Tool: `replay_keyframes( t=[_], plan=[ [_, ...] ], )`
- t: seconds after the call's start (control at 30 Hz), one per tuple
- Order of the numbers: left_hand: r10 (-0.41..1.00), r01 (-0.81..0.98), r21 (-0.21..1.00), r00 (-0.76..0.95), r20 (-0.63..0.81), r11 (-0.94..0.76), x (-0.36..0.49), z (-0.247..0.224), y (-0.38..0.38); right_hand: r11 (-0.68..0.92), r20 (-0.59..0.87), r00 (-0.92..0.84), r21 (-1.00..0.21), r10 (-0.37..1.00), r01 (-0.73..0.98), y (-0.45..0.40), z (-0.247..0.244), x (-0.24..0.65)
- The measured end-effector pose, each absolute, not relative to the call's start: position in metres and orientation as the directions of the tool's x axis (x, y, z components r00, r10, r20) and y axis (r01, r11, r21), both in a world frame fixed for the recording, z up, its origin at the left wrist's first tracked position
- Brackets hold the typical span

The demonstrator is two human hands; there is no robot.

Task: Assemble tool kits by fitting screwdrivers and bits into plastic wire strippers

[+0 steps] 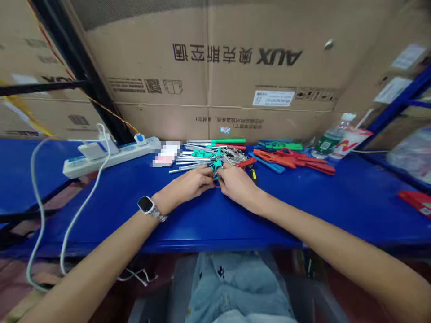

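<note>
My left hand (198, 180) and my right hand (236, 183) meet over the blue table (202, 220), fingers curled in. A small teal plastic piece (217, 165) shows between their fingertips; its lower part is hidden. Just beyond lies a pile of thin silvery metal rods (183, 168), with more teal plastic parts (201, 153) and a long green piece (230, 141). Beside my right hand are a red piece (247, 162) and a black-and-yellow handle (253, 175). Farther right, orange-red plastic pieces (289, 158) overlap blue ones (272, 165).
A white power strip (126, 154) with plugs and a trailing cable (81, 211) sits at the left. At back right stand a bottle (332, 137) and a paper cup (350, 142). Cardboard (235, 27) walls off the back. A red packet (416, 202) lies far right.
</note>
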State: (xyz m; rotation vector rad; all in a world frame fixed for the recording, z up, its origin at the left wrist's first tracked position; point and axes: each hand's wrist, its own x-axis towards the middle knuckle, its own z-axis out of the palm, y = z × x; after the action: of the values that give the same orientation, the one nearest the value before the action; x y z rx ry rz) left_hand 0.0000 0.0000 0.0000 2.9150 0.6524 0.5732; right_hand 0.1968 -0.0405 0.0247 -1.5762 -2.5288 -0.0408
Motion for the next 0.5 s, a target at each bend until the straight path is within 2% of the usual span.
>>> replay_keyframes(
  t=[0.17,0.37,0.5],
  plan=[
    [0.434,0.409,0.145,0.835,0.339,-0.901,0.001,0.001,0.000,0.416,0.154,-0.402,-0.076,0.903,0.906,-0.039,0.024,0.194],
    [0.435,0.401,0.170,0.836,0.335,-0.900,-0.006,0.002,0.003,0.512,0.136,-0.519,0.087,0.844,0.855,-0.039,0.024,0.193],
    [0.473,0.432,0.192,0.821,0.322,-0.881,-0.012,0.003,0.005,0.591,0.177,-0.600,0.110,0.780,0.799,-0.040,0.018,0.209]
  ],
)
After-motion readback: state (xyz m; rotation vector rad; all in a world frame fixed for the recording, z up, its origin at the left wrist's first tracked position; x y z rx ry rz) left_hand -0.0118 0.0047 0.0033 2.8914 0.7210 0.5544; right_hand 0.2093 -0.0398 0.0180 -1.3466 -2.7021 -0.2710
